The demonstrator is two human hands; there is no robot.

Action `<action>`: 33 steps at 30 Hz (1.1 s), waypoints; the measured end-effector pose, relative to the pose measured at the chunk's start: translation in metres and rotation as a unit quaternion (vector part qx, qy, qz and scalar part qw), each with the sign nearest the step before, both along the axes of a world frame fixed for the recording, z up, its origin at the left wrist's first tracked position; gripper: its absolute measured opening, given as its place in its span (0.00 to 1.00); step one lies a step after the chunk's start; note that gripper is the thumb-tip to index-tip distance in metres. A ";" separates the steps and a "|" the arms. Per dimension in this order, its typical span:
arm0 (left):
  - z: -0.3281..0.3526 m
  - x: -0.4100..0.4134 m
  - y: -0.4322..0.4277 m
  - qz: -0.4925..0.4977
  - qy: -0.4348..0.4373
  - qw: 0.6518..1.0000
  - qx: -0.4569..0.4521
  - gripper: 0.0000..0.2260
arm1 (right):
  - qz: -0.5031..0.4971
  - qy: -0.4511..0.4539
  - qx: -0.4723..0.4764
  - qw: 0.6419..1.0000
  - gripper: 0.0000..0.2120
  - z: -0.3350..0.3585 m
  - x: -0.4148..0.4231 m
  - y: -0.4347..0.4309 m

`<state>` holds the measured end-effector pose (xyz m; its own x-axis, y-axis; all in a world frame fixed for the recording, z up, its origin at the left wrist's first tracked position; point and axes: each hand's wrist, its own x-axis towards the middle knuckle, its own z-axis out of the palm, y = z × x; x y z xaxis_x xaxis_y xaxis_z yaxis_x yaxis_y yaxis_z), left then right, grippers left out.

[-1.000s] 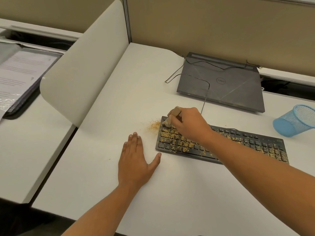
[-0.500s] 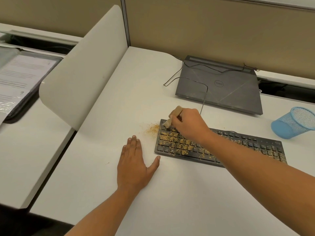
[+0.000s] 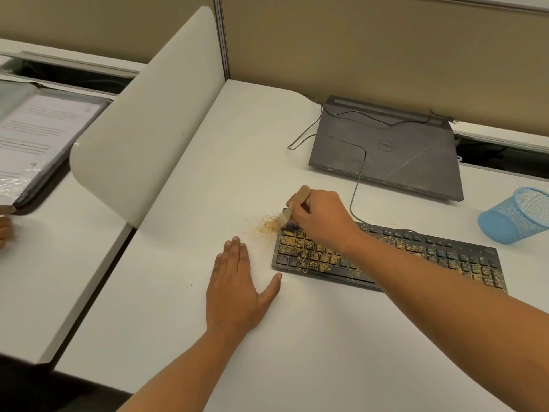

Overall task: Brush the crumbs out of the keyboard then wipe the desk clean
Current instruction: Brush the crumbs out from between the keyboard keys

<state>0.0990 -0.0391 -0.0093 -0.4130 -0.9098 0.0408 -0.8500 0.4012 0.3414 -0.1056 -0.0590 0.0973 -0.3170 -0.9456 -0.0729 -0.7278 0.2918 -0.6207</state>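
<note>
Black and strewn with tan crumbs (image 3: 300, 251), the keyboard (image 3: 445, 257) lay on the white tabletop (image 3: 297, 337), right of its middle. The right grip (image 3: 319, 217) clenched the wooden handle of a small brush (image 3: 300, 196), its bristles at the keyboard's far left corner, just beside a crumb heap (image 3: 267, 226) on the tabletop. The left grip (image 3: 237, 289) lay released, palm flat just left of the keyboard. Behind, a closed grey laptop (image 3: 386, 150) bore a Dell logo, with a thin cable (image 3: 358, 176) crossing its lid. A blue mesh pen cup (image 3: 517, 215) lay on its side at right. The printed pages (image 3: 35, 138) at far left were too blurred to read.

A white curved divider (image 3: 148, 114) meets beige partition walls (image 3: 371, 46).
</note>
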 end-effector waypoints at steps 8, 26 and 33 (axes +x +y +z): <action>-0.001 -0.001 0.000 0.003 0.002 1.000 0.003 0.43 | 0.017 -0.010 0.002 1.000 0.14 0.002 0.002 0.008; 0.000 -0.001 0.000 0.006 0.006 1.000 0.008 0.43 | -0.016 -0.017 -0.076 0.997 0.11 -0.007 0.014 0.030; 0.001 0.000 0.001 0.006 0.006 1.000 0.007 0.43 | -0.019 -0.046 -0.054 0.997 0.12 -0.008 0.018 0.026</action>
<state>0.0985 -0.0384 -0.0083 -0.4017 -0.9151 0.0341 -0.8502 0.3865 0.3573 -0.0874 -0.0330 0.0889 -0.3494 -0.9370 -0.0020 -0.6562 0.2462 -0.7132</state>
